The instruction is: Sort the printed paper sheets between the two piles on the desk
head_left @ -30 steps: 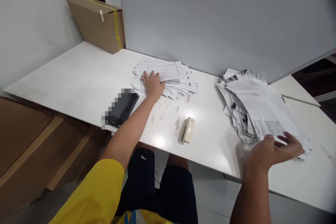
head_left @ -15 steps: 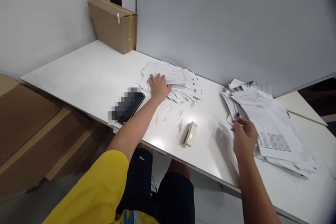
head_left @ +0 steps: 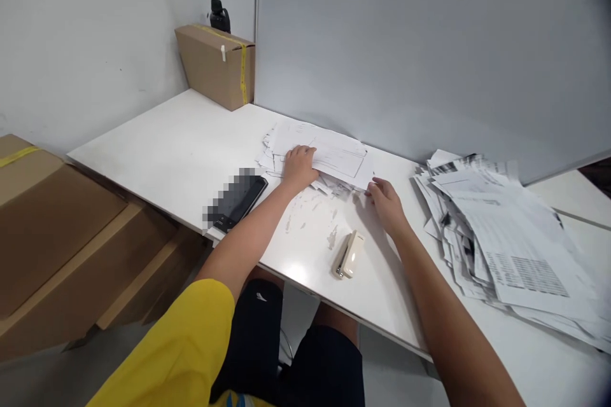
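Note:
A printed sheet of paper (head_left: pixel 341 151) with a ruled box lies over a loose paper pile (head_left: pixel 267 151) at the table's back. My left hand (head_left: pixel 300 166) is closed at the sheet's near left edge, fingers bent over the paper. At the sheet's near right corner, my right hand (head_left: pixel 386 200) pinches the paper between thumb and fingers. A cream stapler (head_left: pixel 351 254) lies on the table in front of my hands. Left of my left forearm is a black handheld device (head_left: pixel 243 200), partly blurred out.
A larger, messy stack of printed papers (head_left: pixel 515 241) spreads over the right of the white table (head_left: pixel 162 140). A taped cardboard box (head_left: pixel 214 67) stands at the back left, with a black bottle (head_left: pixel 219 16) behind it. Open cartons (head_left: pixel 62 235) sit beside the table's left edge.
My right hand has moved left from the right-hand stack to the sheet's corner. The top sheet has shifted to the right over the pile. My left hand stays on the paper.

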`<state>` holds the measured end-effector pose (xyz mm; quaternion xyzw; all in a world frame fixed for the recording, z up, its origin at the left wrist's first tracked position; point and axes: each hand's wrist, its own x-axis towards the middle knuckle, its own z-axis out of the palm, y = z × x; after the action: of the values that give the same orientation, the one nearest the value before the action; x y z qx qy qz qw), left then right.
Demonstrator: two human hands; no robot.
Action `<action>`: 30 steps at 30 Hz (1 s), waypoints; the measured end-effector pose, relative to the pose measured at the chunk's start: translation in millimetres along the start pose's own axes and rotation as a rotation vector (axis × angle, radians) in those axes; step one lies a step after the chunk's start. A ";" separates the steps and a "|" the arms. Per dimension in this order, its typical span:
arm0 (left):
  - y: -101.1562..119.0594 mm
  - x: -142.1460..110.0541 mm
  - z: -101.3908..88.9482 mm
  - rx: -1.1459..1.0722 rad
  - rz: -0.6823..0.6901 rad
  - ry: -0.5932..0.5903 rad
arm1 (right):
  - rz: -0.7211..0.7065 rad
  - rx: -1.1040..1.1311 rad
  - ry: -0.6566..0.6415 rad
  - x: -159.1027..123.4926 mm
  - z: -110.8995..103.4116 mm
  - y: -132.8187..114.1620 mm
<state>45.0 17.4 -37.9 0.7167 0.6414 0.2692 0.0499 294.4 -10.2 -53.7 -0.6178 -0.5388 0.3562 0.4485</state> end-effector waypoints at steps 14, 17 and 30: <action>14.3 -7.8 -7.1 0.032 0.253 -0.148 | -0.100 0.403 -0.001 -3.2 -5.4 10.3; 14.1 -8.6 -7.1 -0.001 0.223 -0.140 | -0.043 0.396 -0.036 -0.1 -8.6 15.1; 2.7 0.8 3.3 0.018 0.103 -0.028 | 0.126 0.287 0.297 30.6 -52.0 35.0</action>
<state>48.9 18.6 -39.3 0.7529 0.6053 0.2556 0.0384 359.6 10.6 -67.3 -0.6259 -0.3710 0.3617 0.5829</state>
